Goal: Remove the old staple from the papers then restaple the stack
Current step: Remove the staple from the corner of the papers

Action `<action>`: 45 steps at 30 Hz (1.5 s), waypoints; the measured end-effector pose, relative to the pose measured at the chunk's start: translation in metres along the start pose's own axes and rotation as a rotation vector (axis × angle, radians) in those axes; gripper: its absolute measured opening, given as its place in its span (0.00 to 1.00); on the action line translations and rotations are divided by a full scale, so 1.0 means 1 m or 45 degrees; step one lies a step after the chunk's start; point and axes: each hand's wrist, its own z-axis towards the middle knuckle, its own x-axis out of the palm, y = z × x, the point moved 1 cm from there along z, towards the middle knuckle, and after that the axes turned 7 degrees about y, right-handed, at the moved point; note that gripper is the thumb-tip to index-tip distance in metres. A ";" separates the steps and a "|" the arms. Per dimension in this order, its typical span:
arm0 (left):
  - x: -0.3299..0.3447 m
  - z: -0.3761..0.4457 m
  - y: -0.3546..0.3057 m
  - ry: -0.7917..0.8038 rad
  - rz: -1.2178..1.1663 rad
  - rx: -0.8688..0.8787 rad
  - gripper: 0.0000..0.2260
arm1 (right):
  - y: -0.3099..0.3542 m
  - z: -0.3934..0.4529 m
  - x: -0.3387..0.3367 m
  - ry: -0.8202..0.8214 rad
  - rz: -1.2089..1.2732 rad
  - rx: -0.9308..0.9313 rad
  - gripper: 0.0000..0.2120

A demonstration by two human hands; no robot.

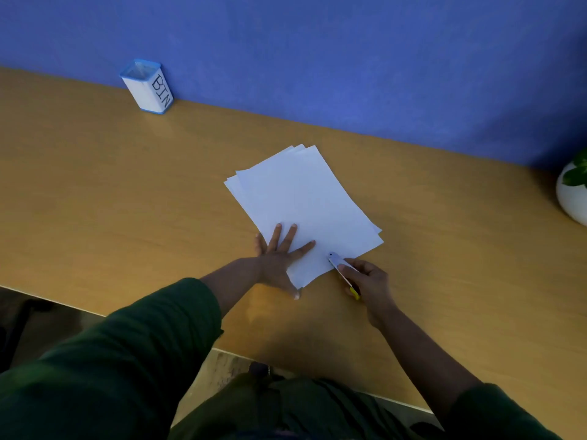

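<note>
A slightly fanned stack of white papers lies tilted on the wooden desk. My left hand presses flat on the stack's near left corner, fingers spread. My right hand grips a small stapler with a silver top and a yellow base. Its nose sits over the near edge of the papers. No staple is visible at this size.
A small white container with blue trim, labelled BIN, stands at the back left against the blue wall. A white pot with green leaves sits at the right edge. The desk's front edge runs just below my arms.
</note>
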 end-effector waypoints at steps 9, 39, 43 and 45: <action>-0.010 -0.015 -0.008 -0.323 0.243 0.071 0.43 | 0.009 -0.004 -0.001 0.031 0.107 0.057 0.11; -0.022 -0.020 -0.050 -0.421 -0.002 -0.139 0.18 | 0.010 -0.015 -0.013 0.021 0.345 0.083 0.02; -0.029 -0.033 -0.042 -0.508 0.143 -0.220 0.13 | 0.010 -0.015 -0.015 0.042 0.377 0.062 0.01; -0.036 -0.038 -0.042 -0.596 0.231 -0.260 0.13 | 0.010 -0.014 -0.015 0.048 0.390 0.047 0.02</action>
